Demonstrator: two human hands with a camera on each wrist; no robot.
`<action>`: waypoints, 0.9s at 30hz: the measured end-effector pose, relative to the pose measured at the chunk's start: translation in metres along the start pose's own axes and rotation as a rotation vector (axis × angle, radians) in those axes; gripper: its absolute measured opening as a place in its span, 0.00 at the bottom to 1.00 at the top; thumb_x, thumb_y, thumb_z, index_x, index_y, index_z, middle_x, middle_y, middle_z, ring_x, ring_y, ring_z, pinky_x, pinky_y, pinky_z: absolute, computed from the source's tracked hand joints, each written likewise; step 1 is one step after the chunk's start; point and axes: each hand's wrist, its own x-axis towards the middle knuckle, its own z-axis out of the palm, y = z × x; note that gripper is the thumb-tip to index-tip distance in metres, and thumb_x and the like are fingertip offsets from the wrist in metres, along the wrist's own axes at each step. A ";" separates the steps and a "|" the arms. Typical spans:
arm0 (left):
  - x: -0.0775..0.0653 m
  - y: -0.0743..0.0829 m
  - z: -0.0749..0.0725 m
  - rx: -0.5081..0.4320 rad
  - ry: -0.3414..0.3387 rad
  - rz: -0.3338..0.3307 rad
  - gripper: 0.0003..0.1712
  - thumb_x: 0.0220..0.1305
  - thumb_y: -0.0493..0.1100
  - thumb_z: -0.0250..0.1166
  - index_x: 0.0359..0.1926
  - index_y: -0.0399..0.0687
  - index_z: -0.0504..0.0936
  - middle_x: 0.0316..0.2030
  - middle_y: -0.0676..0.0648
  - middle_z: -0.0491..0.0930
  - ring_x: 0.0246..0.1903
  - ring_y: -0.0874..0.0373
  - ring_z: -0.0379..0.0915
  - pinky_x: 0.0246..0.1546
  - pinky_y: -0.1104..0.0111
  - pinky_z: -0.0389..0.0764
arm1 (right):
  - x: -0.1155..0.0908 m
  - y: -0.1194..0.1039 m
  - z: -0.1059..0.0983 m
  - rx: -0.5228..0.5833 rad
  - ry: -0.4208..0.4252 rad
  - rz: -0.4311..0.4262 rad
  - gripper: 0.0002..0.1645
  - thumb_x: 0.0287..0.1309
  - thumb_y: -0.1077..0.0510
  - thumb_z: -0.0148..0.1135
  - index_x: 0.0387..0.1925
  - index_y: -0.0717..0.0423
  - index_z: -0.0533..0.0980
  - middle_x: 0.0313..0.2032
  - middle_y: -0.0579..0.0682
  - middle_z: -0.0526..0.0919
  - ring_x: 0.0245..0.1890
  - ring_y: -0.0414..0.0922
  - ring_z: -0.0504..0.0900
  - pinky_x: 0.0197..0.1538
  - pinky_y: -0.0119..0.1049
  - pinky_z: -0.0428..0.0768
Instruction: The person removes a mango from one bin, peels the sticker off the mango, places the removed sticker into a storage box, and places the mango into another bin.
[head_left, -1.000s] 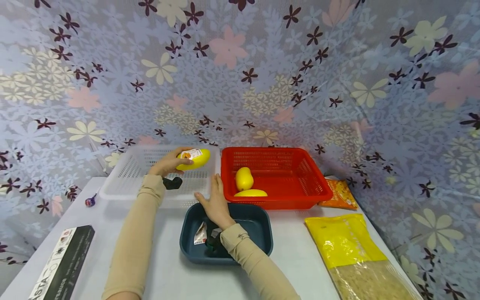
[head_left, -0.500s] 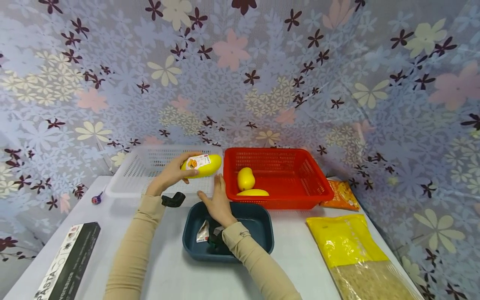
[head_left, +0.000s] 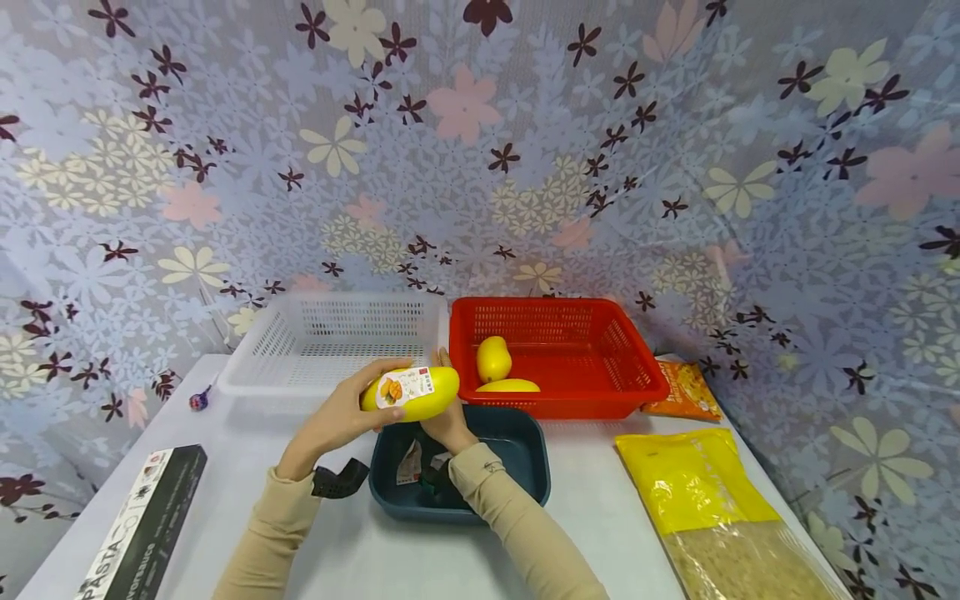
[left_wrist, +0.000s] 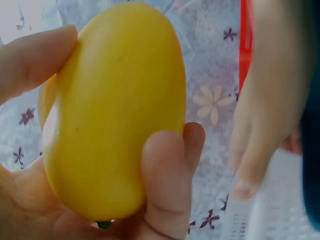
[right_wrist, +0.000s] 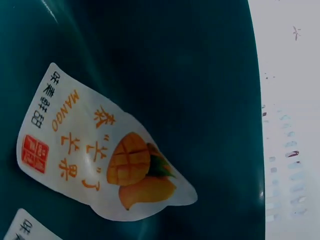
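My left hand [head_left: 341,412] grips a yellow mango [head_left: 431,396], holding it over the rear left of the dark blue basin [head_left: 536,446]. A white label [head_left: 405,387] with a mango picture is on its upper face. In the left wrist view, thumb and fingers press the smooth sides of the mango [left_wrist: 117,110]. Close behind the fruit is my right hand [head_left: 452,429], partly hidden by it; its fingers point ahead and look straight in the left wrist view. Under that hand, the right wrist view shows a printed mango label [right_wrist: 100,160] and the corner of another label [right_wrist: 27,227] in the basin.
Behind the basin stand a white basket [head_left: 337,337] and a red basket [head_left: 558,408] holding a mango [head_left: 493,358] and another mango [head_left: 510,386]. A pasta box [head_left: 150,517] and lollipop [head_left: 199,400] lie left. At right are an orange packet [head_left: 686,390] and a yellow bag [head_left: 690,483].
My left hand has brought the mango from over the white basket toward me and to the right, in front of my right hand. The right hand has stayed nearly in place.
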 end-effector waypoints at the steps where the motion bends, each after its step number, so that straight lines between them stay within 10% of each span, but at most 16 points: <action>1: -0.006 0.000 0.003 -0.002 -0.002 0.001 0.35 0.60 0.42 0.68 0.68 0.49 0.67 0.55 0.36 0.72 0.32 0.57 0.73 0.29 0.68 0.80 | 0.000 0.009 0.003 -0.016 0.001 -0.049 0.46 0.66 0.55 0.55 0.73 0.71 0.44 0.74 0.68 0.43 0.73 0.62 0.46 0.74 0.58 0.50; 9: -0.042 0.003 0.031 0.001 -0.024 0.037 0.35 0.57 0.44 0.70 0.66 0.50 0.70 0.56 0.43 0.75 0.41 0.60 0.71 0.41 0.73 0.76 | 0.012 0.010 0.006 0.053 -0.071 0.285 0.51 0.64 0.41 0.57 0.76 0.54 0.44 0.77 0.51 0.37 0.76 0.57 0.46 0.73 0.61 0.52; 21: -0.084 0.002 0.073 -0.006 -0.252 -0.041 0.34 0.54 0.52 0.70 0.63 0.60 0.72 0.55 0.50 0.76 0.46 0.64 0.68 0.46 0.72 0.72 | -0.003 -0.005 -0.021 -0.029 -0.183 0.189 0.53 0.65 0.43 0.55 0.77 0.55 0.37 0.77 0.57 0.38 0.77 0.56 0.44 0.75 0.57 0.49; 27: -0.092 -0.003 0.091 -0.052 -0.360 -0.099 0.34 0.53 0.52 0.70 0.63 0.60 0.73 0.54 0.52 0.74 0.47 0.65 0.67 0.45 0.74 0.74 | -0.015 -0.001 -0.037 0.038 -0.280 0.184 0.54 0.65 0.41 0.55 0.77 0.51 0.36 0.77 0.56 0.41 0.73 0.59 0.58 0.72 0.55 0.60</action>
